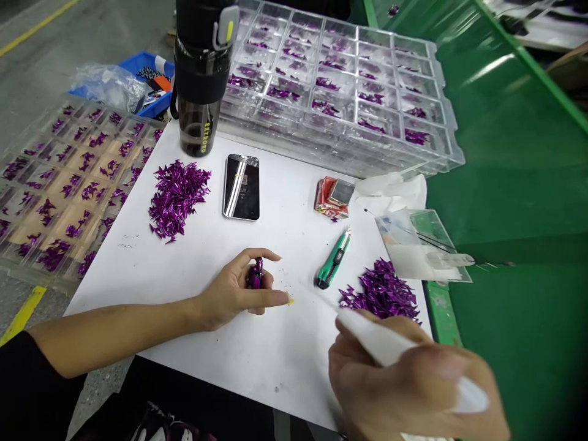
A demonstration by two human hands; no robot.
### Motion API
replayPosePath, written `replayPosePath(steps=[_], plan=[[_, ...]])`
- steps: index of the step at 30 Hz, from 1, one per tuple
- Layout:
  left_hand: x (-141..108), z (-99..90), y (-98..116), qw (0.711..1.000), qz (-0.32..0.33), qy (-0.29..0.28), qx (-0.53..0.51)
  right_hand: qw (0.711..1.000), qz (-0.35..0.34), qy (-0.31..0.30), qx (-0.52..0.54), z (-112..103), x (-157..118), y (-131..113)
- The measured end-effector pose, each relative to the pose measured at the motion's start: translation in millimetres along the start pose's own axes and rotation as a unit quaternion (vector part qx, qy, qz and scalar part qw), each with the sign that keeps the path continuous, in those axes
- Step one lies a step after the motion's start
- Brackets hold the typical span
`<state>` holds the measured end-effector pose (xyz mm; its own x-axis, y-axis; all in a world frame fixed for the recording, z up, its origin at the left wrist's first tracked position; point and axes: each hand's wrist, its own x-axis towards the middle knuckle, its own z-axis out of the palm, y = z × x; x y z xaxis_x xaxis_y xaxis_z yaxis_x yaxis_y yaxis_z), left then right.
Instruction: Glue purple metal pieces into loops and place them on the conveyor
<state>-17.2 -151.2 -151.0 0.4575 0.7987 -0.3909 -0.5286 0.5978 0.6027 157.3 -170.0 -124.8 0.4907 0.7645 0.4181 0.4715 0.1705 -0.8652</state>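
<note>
My left hand [234,291] is over the middle of the white tabletop, its curled fingers around a few shiny purple pieces [256,274]. Its thumb and forefinger stretch apart to the right, and a tiny yellow bit [290,301] shows at the thumb tip. Close to the camera at lower right, my right hand [413,380] grips a white pen-like tool [381,337] with a thin tip aimed to the upper left. Beyond that hand lies a heap of pointed purple pieces [383,288], partly covered by it. A green utility knife [334,258] rests between the two hands.
Another purple heap [177,197] lies at left, beside a black phone-like device [241,187]. A dark bottle [200,79] stands behind them. Stacked clear compartment boxes [340,144] line the back. A small red pack [326,199] and a plastic bag [408,245] are at right, near a green wall [505,184].
</note>
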Motion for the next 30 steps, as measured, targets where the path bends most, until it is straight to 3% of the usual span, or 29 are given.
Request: replayPosePath(steps=[2,3,6,8,12,15,17,19,21,22,26,30], plan=[[-1.2,1.6,1.8,1.0,0.002,0.004,-0.006,0.994,0.061,0.077,0.044,10.8,19.5,-7.8],[-1.8,2.5,2.8,1.0,0.003,0.005,-0.009,0.993,0.088,0.062,0.044,15.9,30.5,-7.6],[-2.6,4.5,4.3,1.0,0.003,0.003,-0.011,0.987,0.097,-0.114,-0.053,31.8,61.8,10.3],[-1.4,4.1,2.8,1.0,0.013,-0.006,-0.006,0.971,0.057,-0.188,-0.135,42.8,76.4,29.8],[4.3,-0.2,-5.2,0.998,0.042,-0.038,0.004,0.932,-0.044,-0.265,-0.243,49.6,82.8,50.3],[7.3,-1.9,-8.7,0.998,0.037,-0.049,0.002,0.866,-0.155,-0.283,-0.382,39.7,74.2,29.9],[6.9,-1.0,-7.9,0.998,0.035,-0.052,0.002,0.839,-0.216,-0.319,-0.384,41.3,67.1,0.7],[5.4,0.6,-6.1,0.998,0.043,-0.054,0.012,0.825,-0.238,-0.423,-0.29,59.9,60.3,-32.7],[4.2,1.7,-5.1,0.997,0.056,-0.056,0.023,0.783,-0.21,-0.532,-0.245,94.4,54.1,-60.8],[4.2,1.9,-5.4,0.996,0.061,-0.057,0.026,0.762,-0.193,-0.558,-0.266,114.7,51.1,-70.6],[7.2,0.8,-8.8,0.996,0.07,-0.047,0.013,0.719,-0.185,-0.585,-0.327,182.0,38.8,-79.7],[9.6,0.1,-11.0,0.996,0.074,-0.055,0.017,0.715,-0.202,-0.58,-0.334,200.0,28.0,-69.8]])
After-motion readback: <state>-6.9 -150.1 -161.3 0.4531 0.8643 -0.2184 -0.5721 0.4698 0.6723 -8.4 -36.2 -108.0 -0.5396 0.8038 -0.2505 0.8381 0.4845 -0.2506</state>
